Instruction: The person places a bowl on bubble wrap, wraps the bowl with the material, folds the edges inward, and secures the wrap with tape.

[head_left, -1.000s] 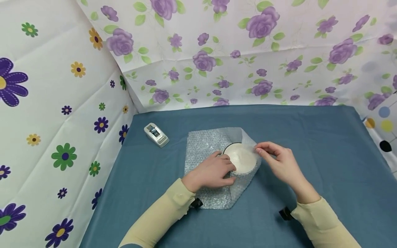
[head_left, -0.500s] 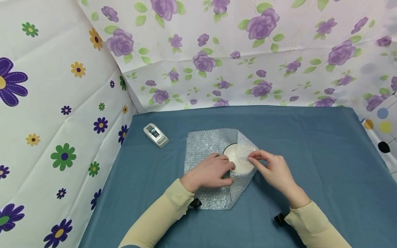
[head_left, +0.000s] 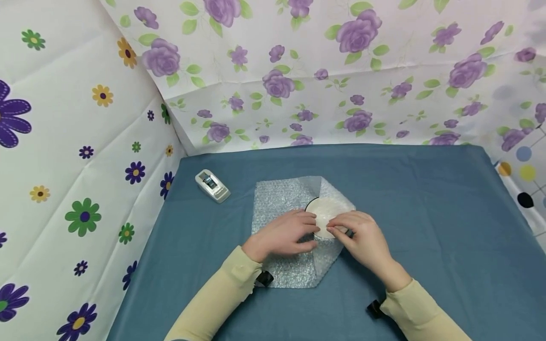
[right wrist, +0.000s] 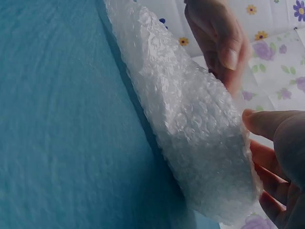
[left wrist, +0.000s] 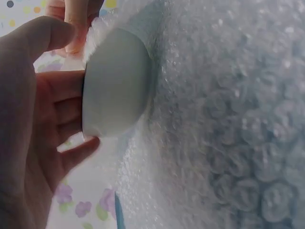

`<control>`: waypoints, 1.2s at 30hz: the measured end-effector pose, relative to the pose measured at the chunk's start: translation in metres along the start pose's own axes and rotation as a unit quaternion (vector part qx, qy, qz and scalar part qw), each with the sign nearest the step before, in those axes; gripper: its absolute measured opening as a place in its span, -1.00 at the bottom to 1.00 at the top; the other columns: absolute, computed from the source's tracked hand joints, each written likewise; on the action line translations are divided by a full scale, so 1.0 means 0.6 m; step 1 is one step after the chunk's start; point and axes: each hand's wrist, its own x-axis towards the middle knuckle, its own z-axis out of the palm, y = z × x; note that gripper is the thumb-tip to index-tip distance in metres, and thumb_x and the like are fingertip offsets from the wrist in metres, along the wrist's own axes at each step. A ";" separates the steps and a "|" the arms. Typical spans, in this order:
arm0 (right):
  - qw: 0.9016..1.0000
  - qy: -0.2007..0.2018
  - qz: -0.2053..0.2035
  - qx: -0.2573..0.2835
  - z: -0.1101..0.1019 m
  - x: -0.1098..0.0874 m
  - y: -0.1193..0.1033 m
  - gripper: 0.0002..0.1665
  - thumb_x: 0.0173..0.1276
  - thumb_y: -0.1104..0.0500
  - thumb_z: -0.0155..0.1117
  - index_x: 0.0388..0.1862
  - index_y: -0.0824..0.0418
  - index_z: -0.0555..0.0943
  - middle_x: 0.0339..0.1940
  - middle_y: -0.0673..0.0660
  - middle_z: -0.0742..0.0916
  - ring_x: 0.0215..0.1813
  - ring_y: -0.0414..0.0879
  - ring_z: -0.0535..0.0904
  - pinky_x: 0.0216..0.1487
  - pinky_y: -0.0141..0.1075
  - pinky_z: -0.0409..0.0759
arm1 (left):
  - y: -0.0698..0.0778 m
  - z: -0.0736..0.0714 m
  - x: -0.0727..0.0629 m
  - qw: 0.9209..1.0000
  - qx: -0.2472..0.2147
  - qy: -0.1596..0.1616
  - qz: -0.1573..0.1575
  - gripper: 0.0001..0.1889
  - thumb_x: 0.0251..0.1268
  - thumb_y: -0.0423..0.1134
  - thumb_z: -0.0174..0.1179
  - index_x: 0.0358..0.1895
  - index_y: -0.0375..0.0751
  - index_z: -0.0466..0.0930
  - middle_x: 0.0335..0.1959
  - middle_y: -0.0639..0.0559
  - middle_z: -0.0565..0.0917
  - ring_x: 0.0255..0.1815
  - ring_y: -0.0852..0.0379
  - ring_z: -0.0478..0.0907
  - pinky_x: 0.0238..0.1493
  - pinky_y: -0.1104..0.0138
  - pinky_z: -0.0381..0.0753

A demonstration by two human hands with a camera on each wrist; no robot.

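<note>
A white bowl (left wrist: 114, 86) with a dark rim sits upright on a sheet of bubble wrap (head_left: 277, 199). One side of the wrap is folded up around the bowl and over most of its top. My left hand (head_left: 286, 234) rests its fingers over the bowl's near left rim, thumb apart. Between thumb and fingertips, my right hand (head_left: 360, 237) pinches the folded edge of the bubble wrap above the bowl's opening. In the right wrist view the wrap (right wrist: 200, 138) hides the bowl's outer wall.
A grey-and-white tape dispenser-like object (head_left: 213, 185) lies at the back left on the blue cloth (head_left: 426, 203). Flowered sheets (head_left: 273, 85) hang behind and to the left of the table.
My right hand has moved left and slightly nearer, drawing the pinched bubble wrap across the bowl's top. My left hand has stayed almost in place at the rim.
</note>
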 end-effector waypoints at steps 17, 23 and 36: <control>1.000 0.015 0.015 -0.008 0.024 0.001 -0.017 -0.84 0.34 0.10 0.62 -0.10 -0.04 0.88 -0.12 -0.08 0.85 0.03 -0.06 0.75 0.39 0.17 0.42 | -0.018 0.022 -0.013 0.969 0.060 0.236 0.044 -0.80 0.48 -0.07 0.43 -0.01 -0.07 0.81 0.03 0.06 0.75 0.18 0.08 0.64 0.33 0.20 0.54; 1.000 0.016 0.016 -0.010 0.032 0.002 -0.021 -0.85 0.34 0.12 0.62 -0.12 -0.05 0.88 -0.15 -0.09 0.85 0.02 -0.06 0.76 0.39 0.22 0.39 | -0.017 0.028 -0.016 0.965 0.061 0.251 0.050 -0.89 0.50 -0.20 0.42 -0.06 -0.08 0.86 -0.02 0.06 0.76 0.09 0.09 0.66 0.21 0.20 0.59; 1.000 0.010 -0.005 -0.012 0.022 0.006 -0.018 -0.82 0.35 0.16 0.61 -0.08 0.05 0.88 -0.09 -0.02 0.86 0.06 0.01 0.75 0.29 0.22 0.47 | -0.019 0.035 -0.022 0.962 0.065 0.260 0.042 -0.92 0.52 -0.21 0.40 -0.13 -0.07 0.87 -0.14 0.09 0.69 -0.09 0.13 0.61 -0.02 0.25 0.58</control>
